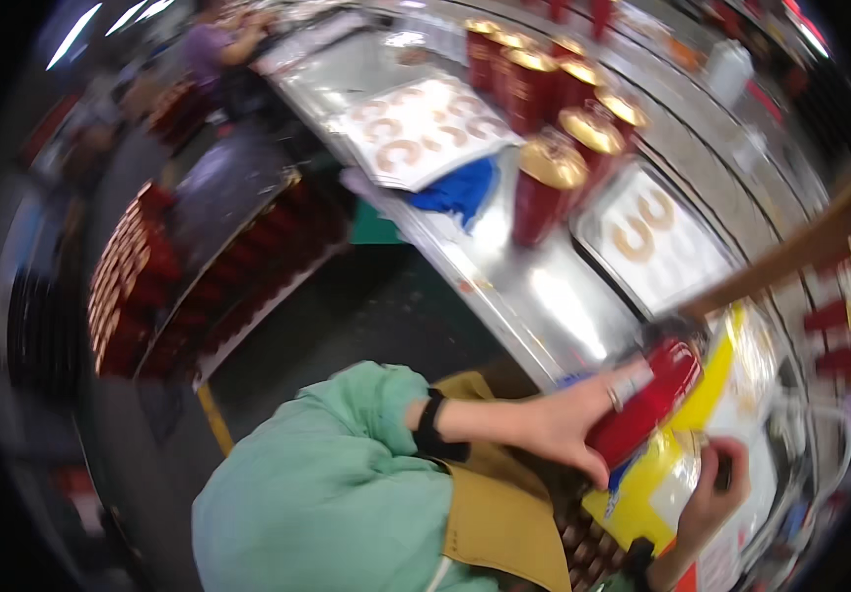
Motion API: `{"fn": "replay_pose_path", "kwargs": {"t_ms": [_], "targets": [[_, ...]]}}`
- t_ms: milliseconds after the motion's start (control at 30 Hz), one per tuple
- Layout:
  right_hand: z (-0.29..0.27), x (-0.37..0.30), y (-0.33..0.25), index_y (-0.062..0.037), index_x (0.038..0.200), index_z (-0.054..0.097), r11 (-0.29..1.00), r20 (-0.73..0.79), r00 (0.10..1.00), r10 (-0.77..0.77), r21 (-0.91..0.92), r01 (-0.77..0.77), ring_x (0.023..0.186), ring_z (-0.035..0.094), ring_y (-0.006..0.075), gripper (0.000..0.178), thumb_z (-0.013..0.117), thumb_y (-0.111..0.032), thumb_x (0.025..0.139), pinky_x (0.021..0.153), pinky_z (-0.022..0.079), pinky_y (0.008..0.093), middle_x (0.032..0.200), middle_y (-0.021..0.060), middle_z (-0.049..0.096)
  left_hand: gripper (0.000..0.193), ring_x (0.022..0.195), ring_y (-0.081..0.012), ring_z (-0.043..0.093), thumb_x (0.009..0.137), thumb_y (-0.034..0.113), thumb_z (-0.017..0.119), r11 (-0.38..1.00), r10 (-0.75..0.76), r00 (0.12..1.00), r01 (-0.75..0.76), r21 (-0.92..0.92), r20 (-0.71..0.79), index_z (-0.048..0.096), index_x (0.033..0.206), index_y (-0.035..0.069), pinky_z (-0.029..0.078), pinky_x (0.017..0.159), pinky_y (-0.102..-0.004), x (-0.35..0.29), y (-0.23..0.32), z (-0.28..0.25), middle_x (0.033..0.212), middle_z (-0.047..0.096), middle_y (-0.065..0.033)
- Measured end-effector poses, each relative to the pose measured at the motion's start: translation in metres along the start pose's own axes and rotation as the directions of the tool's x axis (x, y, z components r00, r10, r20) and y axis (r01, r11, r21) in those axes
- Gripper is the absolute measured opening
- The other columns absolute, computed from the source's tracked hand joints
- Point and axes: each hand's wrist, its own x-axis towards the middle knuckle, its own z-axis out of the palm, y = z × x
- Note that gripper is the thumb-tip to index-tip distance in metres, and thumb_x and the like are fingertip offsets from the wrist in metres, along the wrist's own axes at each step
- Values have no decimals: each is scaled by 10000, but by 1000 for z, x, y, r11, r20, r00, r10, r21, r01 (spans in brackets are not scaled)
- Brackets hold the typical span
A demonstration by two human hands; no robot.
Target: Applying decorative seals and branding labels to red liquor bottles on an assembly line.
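My left hand (568, 419), reaching across from a pale green sleeve with a black wristband, is closed around a glossy red cylinder (647, 400) that lies tilted. Its thumb is on the near side, and the fingers are partly hidden behind it. Beside the cylinder is a yellow and white plastic bag (667, 474). My right hand (716, 498) is at that bag with its fingers curled together. Shiny clear film shows by its fingertips, but what they grip cannot be made out. The picture is blurred by motion.
On the metal table (544, 306) stand several dark red cylinders with gold tops (552, 183). White trays with brown curved pieces (425, 128) lie beside them, one over a blue cloth (460, 192). Stacked red items (248, 266) stand at left. A conveyor (702, 128) runs behind; people are farther off.
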Motion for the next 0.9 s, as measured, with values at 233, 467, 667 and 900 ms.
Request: {"fn": "replay_pose_path", "kwargs": {"t_ms": [233, 467, 667, 900], "targets": [[13, 9, -12, 28, 1080, 694, 970, 152, 985, -84, 239, 46, 832, 660, 121, 157, 728, 32, 927, 756, 524, 269, 905, 73, 710, 774, 1604, -287, 244, 1155, 458, 355, 898, -224, 974, 215, -384, 21, 125, 1675, -69, 178, 1306, -423, 22, -4, -6, 1711, 285, -219], [47, 25, 20, -5, 1091, 690, 965, 67, 986, -150, 227, 131, 822, 729, 227, 156, 738, -33, 945, 730, 553, 327, 925, 125, 750, 804, 1339, -221, 578, 1029, 188, 718, 818, -393, 919, 369, -441, 39, 235, 1625, -52, 466, 1147, -387, 34, 12, 5, 1499, 530, -190], [53, 49, 35, -23, 1023, 684, 993, -196, 977, -88, 58, 101, 720, 608, 179, 227, 826, -144, 895, 677, 507, 321, 839, 66, 669, 883, 1345, -223, 583, 996, 161, 760, 779, -423, 905, 390, -491, 47, 195, 1645, -40, 483, 1143, -395, 40, 11, 4, 1513, 526, -185], [79, 32, 56, -80, 955, 583, 706, 129, 940, 315, 630, -323, 717, 416, 38, 340, 854, -285, 930, 631, 361, 225, 806, -73, 466, 905, 1347, -226, 581, 984, 177, 785, 703, -502, 857, 485, -520, 120, 204, 1650, -18, 493, 1137, -398, 46, 11, -2, 1518, 530, -181]]}}
